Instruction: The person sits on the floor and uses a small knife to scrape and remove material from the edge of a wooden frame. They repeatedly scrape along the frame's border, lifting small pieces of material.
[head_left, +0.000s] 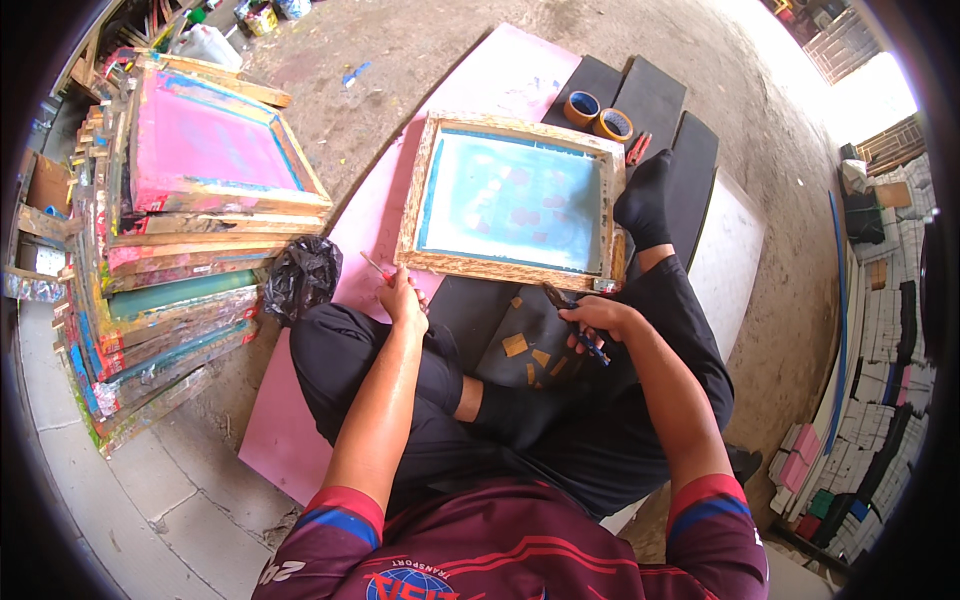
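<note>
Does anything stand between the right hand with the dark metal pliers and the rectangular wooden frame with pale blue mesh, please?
Nothing visible does. The dark metal pliers in the right hand lie close to the wooden frame's near edge, toward its right corner; whether they touch, I cannot tell.

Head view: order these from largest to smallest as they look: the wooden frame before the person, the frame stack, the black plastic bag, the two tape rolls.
1. Frame stack
2. Wooden frame
3. Black plastic bag
4. Left tape roll and right tape roll: too alike to rank.
</note>
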